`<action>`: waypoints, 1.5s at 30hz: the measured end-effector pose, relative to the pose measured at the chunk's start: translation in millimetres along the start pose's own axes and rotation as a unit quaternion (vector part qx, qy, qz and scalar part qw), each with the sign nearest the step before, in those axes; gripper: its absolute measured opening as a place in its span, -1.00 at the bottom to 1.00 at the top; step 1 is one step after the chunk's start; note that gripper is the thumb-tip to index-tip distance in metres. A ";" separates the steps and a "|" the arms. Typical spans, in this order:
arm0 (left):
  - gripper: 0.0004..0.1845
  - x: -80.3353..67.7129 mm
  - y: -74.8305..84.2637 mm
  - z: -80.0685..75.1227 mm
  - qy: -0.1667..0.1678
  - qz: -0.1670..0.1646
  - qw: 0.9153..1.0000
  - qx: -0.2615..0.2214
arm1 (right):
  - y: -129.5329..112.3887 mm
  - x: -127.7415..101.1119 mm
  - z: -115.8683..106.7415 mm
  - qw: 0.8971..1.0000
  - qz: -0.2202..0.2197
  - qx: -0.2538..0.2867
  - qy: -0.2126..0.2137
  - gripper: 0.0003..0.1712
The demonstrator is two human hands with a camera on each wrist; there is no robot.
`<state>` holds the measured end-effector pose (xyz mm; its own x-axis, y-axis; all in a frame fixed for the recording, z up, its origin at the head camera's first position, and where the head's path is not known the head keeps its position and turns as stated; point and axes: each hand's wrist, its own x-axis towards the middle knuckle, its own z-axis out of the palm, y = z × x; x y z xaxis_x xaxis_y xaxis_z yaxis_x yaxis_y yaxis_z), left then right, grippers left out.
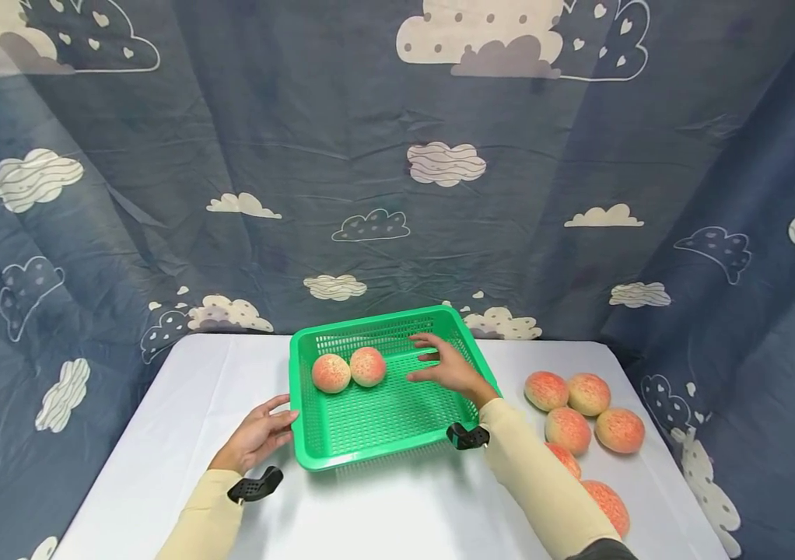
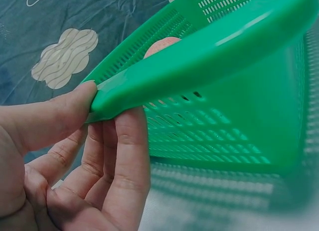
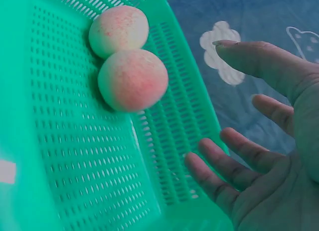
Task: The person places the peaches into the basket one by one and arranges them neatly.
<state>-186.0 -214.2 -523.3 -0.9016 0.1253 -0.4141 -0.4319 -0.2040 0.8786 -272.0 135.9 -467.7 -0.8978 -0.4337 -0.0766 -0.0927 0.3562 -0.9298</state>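
Note:
A green plastic basket [image 1: 383, 452] with slotted walls stands on the table, turned slightly. Inside it two peaches, a left one [image 1: 330, 374] and a right one [image 1: 368, 366], sit side by side toward the back left. My left hand [image 1: 255, 437] holds the basket's left rim, and in the left wrist view the thumb lies on the rim [image 2: 199, 56] with the fingers below. Over the right part of the basket hovers my right hand [image 1: 448, 369], its fingers spread and holding nothing. The right wrist view shows its palm [image 3: 269, 191] beside the two peaches.
To the right of the basket, several more peaches [image 1: 569, 431] lie grouped on the white-covered table [image 1: 362, 521], some partly behind my right sleeve [image 1: 537, 482]. A dark blue curtain [image 1: 495, 264] with cloud prints hangs behind the table and at both sides.

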 end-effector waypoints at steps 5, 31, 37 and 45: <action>-0.33 -0.4 -1.8 0.8 -0.003 0.003 1.000 -0.005 | 5.0 -19.7 -15.8 1.000 -0.026 0.005 -0.005 -0.17; -0.32 -7.0 -2.1 3.6 -0.010 0.003 1.000 -0.010 | 61.1 -151.9 -94.6 0.993 -0.056 0.020 0.100 -0.37; -0.31 -8.1 -2.5 3.4 -0.003 -0.001 1.000 -0.005 | 74.1 -179.1 -105.2 0.989 -0.055 0.009 0.139 -0.46; -0.31 -6.8 -2.4 3.0 -0.012 0.004 1.000 -0.007 | 90.4 -209.4 -116.4 0.986 0.002 0.005 0.166 -0.43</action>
<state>-178.8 -211.6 -521.9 -0.9047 0.1457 -0.4005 -0.4242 -0.2179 0.8790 -142.5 355.3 -493.8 -0.9897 -0.1374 0.0396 -0.0858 0.3489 -0.9332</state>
